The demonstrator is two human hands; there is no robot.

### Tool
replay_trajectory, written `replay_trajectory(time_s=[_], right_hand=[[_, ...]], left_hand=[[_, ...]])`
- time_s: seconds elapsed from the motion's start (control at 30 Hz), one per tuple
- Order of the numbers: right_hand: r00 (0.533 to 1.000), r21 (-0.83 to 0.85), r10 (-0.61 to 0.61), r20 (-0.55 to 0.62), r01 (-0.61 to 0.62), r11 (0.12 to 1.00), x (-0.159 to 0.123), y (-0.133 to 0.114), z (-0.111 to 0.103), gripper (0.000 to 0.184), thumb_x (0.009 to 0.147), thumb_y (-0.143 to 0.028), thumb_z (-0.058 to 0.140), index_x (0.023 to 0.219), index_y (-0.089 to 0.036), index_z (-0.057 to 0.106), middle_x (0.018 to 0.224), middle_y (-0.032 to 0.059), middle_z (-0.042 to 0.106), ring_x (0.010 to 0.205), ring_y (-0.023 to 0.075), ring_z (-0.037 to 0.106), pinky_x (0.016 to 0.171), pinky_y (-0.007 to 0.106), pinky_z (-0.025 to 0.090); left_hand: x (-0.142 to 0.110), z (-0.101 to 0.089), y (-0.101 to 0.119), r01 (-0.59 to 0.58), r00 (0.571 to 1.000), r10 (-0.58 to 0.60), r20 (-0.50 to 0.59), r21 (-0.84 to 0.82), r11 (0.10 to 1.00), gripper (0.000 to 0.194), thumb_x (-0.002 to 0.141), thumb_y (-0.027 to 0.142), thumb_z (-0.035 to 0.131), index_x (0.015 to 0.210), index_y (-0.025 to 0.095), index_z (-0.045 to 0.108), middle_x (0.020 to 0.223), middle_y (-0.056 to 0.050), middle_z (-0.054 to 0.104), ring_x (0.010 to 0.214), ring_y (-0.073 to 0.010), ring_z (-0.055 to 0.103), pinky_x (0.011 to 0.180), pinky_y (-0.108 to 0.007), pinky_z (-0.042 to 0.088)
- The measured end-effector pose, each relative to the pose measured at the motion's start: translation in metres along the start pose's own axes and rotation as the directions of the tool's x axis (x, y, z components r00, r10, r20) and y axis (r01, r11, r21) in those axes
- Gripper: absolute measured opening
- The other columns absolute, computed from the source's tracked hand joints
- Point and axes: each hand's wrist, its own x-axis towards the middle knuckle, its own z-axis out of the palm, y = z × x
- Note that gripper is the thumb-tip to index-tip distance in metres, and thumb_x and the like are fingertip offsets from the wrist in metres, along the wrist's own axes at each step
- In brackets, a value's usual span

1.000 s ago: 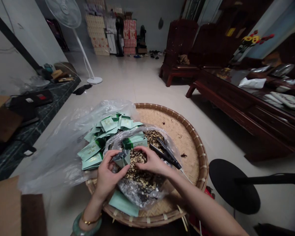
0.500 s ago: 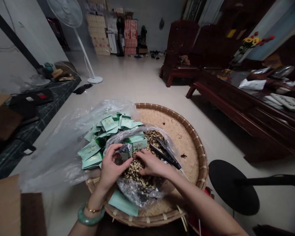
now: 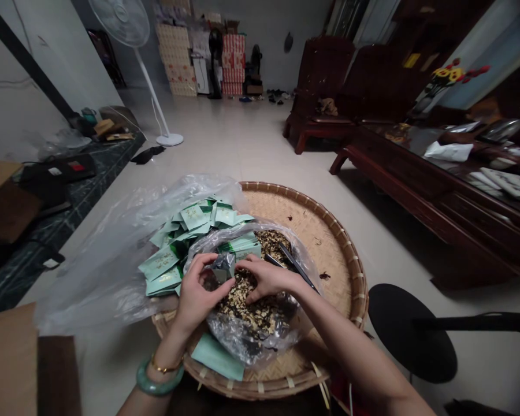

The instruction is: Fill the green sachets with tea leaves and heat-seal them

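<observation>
My left hand (image 3: 197,289) is curled around a small opened sachet (image 3: 223,263), its greyish mouth showing between thumb and fingers. Just right of it, my right hand (image 3: 266,278) arches low over a heap of dried yellow-brown flakes (image 3: 242,315), thumb and fingers apart; whether its fingertips touch the sachet I cannot tell. The flakes lie in a clear plastic bag (image 3: 247,355). Several green sachets (image 3: 246,242) sit in the bag behind my hands. A pair of black-handled tools (image 3: 297,264), perhaps scissors or tongs, rests on the flakes, partly covered by my right forearm.
Everything stands on a round woven bamboo tray (image 3: 342,242). More green sachets (image 3: 162,263) are piled on a large plastic sheet (image 3: 108,277) at left. A flat green packet (image 3: 218,357) lies near the front rim. A black round base (image 3: 409,332) stands at right.
My right hand has lifted slightly and its fingers have spread, with the thumb now apart from them. My left hand keeps the sachet in nearly the same place.
</observation>
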Motion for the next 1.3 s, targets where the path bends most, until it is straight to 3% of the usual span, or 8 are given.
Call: replay_trajectory(time_s=[0.27, 0.4, 0.47, 0.57, 0.67, 0.8, 1.03, 1.3], right_hand=[[0.998, -0.010, -0.044, -0.050, 0.044, 0.999, 0.002, 0.002, -0.004, 0.047, 0.058, -0.015, 0.082, 0.102, -0.019, 0.066, 0.102, 0.0031, 0.057, 0.093, 0.0214, 0.056, 0.085, 0.034, 0.045], [0.960, 0.331, 0.086, -0.266, 0.007, 0.944, -0.016, 0.008, -0.003, 0.041, 0.063, -0.019, 0.080, 0.100, -0.021, 0.065, 0.103, 0.0011, 0.063, 0.100, 0.0205, 0.057, 0.093, 0.037, 0.043], [0.933, 0.624, 0.217, -0.288, 0.011, 0.782, -0.026, 0.010, 0.003, 0.042, 0.067, -0.024, 0.078, 0.106, -0.022, 0.062, 0.103, 0.0011, 0.065, 0.098, 0.0192, 0.060, 0.088, 0.036, 0.047], [0.927, 0.944, 0.345, -0.146, 0.026, 0.328, -0.036, 0.009, 0.014, 0.040, 0.075, -0.034, 0.071, 0.110, -0.022, 0.058, 0.096, 0.0013, 0.065, 0.084, 0.0158, 0.065, 0.073, 0.030, 0.053], [0.925, 0.995, 0.379, -0.037, 0.071, -0.076, -0.040, 0.002, 0.020, 0.031, 0.084, -0.041, 0.060, 0.106, -0.019, 0.056, 0.091, 0.0034, 0.067, 0.079, 0.0161, 0.067, 0.070, 0.031, 0.055], [0.891, 0.921, 0.453, 0.023, 0.157, -0.356, -0.035, -0.011, 0.023, 0.027, 0.090, -0.044, 0.047, 0.096, -0.019, 0.054, 0.079, 0.0043, 0.067, 0.080, 0.0214, 0.068, 0.072, 0.043, 0.057], [0.806, 0.861, 0.590, -0.049, 0.334, -0.384, -0.030, -0.023, 0.012, 0.022, 0.088, -0.041, 0.045, 0.080, -0.022, 0.052, 0.069, 0.0022, 0.064, 0.084, 0.0241, 0.067, 0.079, 0.048, 0.055], [0.712, 0.826, 0.567, -0.413, 0.555, -0.095, -0.039, -0.052, -0.024, 0.025, 0.086, -0.042, 0.048, 0.078, -0.021, 0.058, 0.081, 0.0056, 0.068, 0.092, 0.0246, 0.065, 0.086, 0.045, 0.052]], left_hand=[[-0.001, 0.001, -0.004, -0.014, 1.000, 0.014, -0.007, 0.002, 1.000, 0.039, 0.065, 0.032, 0.074, 0.099, 0.019, 0.059, 0.103, -0.005, 0.058, 0.096, -0.0209, 0.061, 0.077, -0.030, 0.055], [-0.002, 0.001, -0.003, 0.004, 1.000, -0.004, -0.006, -0.008, 1.000, 0.039, 0.065, 0.032, 0.074, 0.099, 0.019, 0.059, 0.102, -0.005, 0.057, 0.096, -0.0207, 0.061, 0.076, -0.029, 0.054], [-0.003, 0.002, -0.002, 0.003, 1.000, -0.003, 0.007, -0.020, 1.000, 0.039, 0.065, 0.031, 0.074, 0.099, 0.019, 0.059, 0.101, -0.005, 0.057, 0.095, -0.0204, 0.061, 0.076, -0.029, 0.055], [-0.003, 0.005, -0.002, -0.006, 1.000, 0.007, 0.025, -0.027, 1.000, 0.038, 0.066, 0.031, 0.074, 0.099, 0.019, 0.059, 0.101, -0.005, 0.058, 0.095, -0.0203, 0.061, 0.076, -0.029, 0.055], [-0.003, 0.007, -0.002, -0.013, 1.000, 0.013, 0.025, -0.020, 1.000, 0.039, 0.066, 0.032, 0.074, 0.100, 0.019, 0.059, 0.102, -0.006, 0.058, 0.096, -0.0206, 0.061, 0.076, -0.029, 0.055], [-0.004, 0.009, -0.002, -0.040, 0.999, 0.040, 0.029, 0.014, 0.999, 0.038, 0.067, 0.031, 0.073, 0.100, 0.019, 0.059, 0.103, -0.006, 0.058, 0.095, -0.0206, 0.061, 0.074, -0.028, 0.055], [-0.004, 0.012, 0.004, -0.151, 0.986, 0.140, 0.087, 0.146, 0.978, 0.033, 0.070, 0.029, 0.072, 0.100, 0.020, 0.058, 0.100, -0.006, 0.059, 0.094, -0.0211, 0.060, 0.073, -0.030, 0.055], [-0.008, 0.029, 0.011, -0.212, 0.973, 0.183, 0.142, 0.228, 0.950, 0.034, 0.071, 0.022, 0.070, 0.103, 0.020, 0.057, 0.099, -0.005, 0.058, 0.094, -0.0218, 0.059, 0.081, -0.036, 0.052]])
